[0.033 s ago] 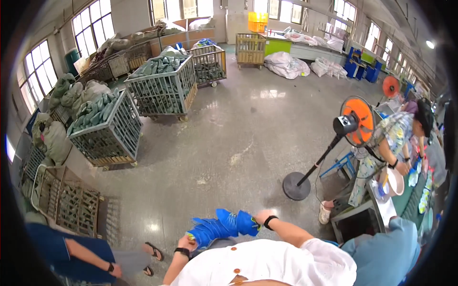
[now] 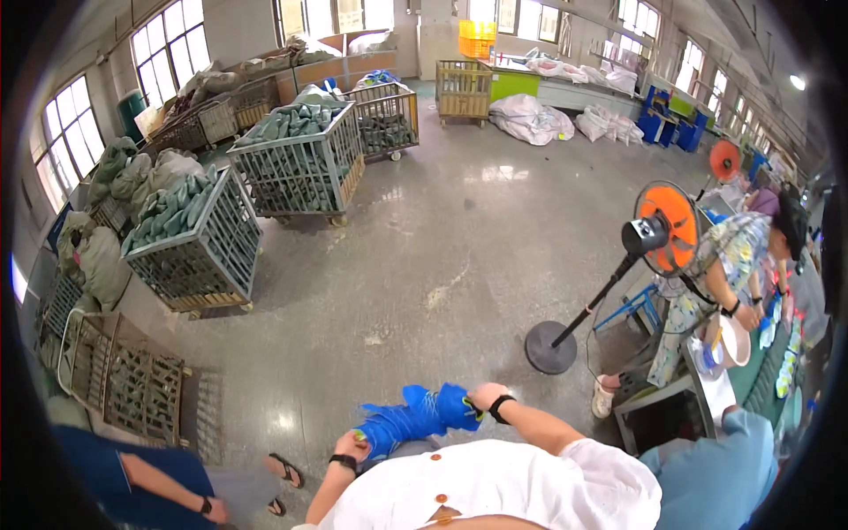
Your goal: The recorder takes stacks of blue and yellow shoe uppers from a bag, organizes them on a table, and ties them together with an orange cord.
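Note:
A bundle of bright blue shoe uppers [image 2: 402, 426] with lime-green edges stretches between my hands, low in front of my white shirt. Loose threads stick out along its upper side. My left hand [image 2: 354, 445] is closed on its left end, where a bit of lime green shows by the fingers. The other end is gripped by my right hand [image 2: 488, 397], beside a dark opening edged in lime green. Both wrists carry black bands. The bundle's underside is hidden, and I cannot tell how many pieces it holds.
Wheeled crates [image 2: 199, 256] of green shoe lasts stand left. An orange fan [image 2: 667, 228] on a round base [image 2: 551, 347] stands right. One co-worker [image 2: 742, 247] bends over a green-topped bench; another in a blue shirt [image 2: 715, 468] is nearer. A person's sandalled foot [image 2: 284, 470] is at lower left.
The bundle's right end has tilted up and shifted slightly left, with my right hand turning over it. My left hand keeps its grip. The co-worker at the bench has moved slightly.

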### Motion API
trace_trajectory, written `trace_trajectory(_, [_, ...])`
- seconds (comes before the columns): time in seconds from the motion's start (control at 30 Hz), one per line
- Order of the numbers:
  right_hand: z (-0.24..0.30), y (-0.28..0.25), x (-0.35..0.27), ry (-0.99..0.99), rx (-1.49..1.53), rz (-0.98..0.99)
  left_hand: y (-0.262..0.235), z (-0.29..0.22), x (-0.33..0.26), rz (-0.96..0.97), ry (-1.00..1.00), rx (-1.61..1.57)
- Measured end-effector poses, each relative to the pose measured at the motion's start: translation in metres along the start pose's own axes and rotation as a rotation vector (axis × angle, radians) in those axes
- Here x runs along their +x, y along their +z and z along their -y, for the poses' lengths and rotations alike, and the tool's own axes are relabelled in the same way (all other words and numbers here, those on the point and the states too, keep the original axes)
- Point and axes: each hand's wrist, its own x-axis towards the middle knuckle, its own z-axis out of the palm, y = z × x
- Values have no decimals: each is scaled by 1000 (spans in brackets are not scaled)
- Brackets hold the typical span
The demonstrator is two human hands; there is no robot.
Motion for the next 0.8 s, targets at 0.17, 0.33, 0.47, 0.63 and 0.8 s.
trace_trajectory(0.17, [-40,-120,157,-72,88,-440,177,-127,130,191,23,-505])
trace_trajectory(0.33, [-89,-306,161,-55,616,-1214,417,-325,94,464,404,-414])
trace_trajectory(0.47, [-116,-398,160,-82,827,-1574,531,-416,110,752,443,-426])
trace_trajectory(0.63, [-166,-455,212,-362,1416,-1625,678,-426,125,980,278,-450])
trace_trajectory(0.8, [-204,-517,286,-400,1587,-1492,775,-449,184,1059,173,-466])
